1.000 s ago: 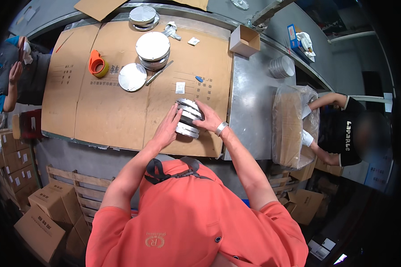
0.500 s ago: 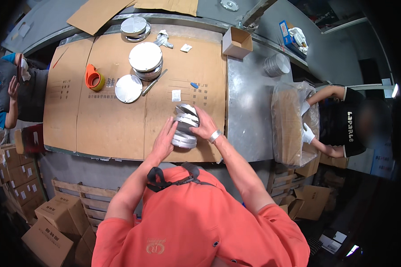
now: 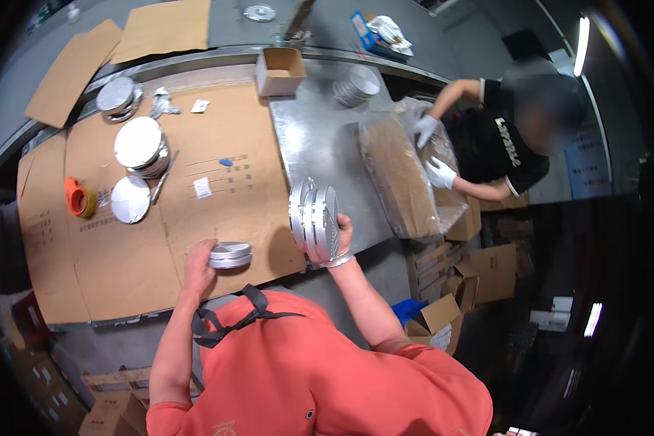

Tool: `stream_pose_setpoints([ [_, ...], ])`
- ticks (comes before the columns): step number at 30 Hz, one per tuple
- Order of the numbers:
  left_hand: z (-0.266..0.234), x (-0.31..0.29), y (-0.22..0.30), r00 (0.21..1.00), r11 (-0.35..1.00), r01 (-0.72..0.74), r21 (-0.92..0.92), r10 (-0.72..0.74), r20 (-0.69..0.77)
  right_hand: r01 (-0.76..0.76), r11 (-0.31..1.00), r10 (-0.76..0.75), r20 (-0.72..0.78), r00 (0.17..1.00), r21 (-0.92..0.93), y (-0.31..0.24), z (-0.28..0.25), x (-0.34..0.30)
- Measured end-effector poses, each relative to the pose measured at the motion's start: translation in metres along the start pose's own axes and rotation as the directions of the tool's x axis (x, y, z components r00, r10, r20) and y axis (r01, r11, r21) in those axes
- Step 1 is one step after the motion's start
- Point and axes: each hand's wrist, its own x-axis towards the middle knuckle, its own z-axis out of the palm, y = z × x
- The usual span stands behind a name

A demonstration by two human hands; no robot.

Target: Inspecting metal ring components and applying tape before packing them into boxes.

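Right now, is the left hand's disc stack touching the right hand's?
Apart: the head view shows cardboard between the left stack and the right stack.

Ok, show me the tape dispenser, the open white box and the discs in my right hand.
Tape dispenser point(image 3: 73, 196): head view, on its orange body.
Box point(image 3: 277, 85): head view, on its front wall.
Discs point(image 3: 315, 221) in right hand point(image 3: 344, 234): head view, on their edges, mid-stack.

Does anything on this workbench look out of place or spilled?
Nothing looks spilled. Only a crumpled grey cloth seems slightly out of place, lying loose between the far metal discs and a small white packet.
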Motion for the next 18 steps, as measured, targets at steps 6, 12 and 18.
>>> stream_pose_setpoints([
  [6,0.002,0.004,0.001,0.996,0.996,0.086,0.01,-0.086,-0.02,0.226,0.959,-0.225,-0.027,0.974,0.174,0.01,0.004,-0.013],
  [12,-0.001,0.016,0.009,0.999,0.998,0.054,0.016,-0.054,0.0,0.08,0.888,-0.138,0.096,0.986,0.452,0.007,-0.012,-0.009],
  [18,0.001,0.008,0.002,0.999,1.0,0.024,0.011,-0.024,-0.03,0.199,0.909,-0.231,0.047,0.972,0.367,0.007,-0.017,-0.011],
])
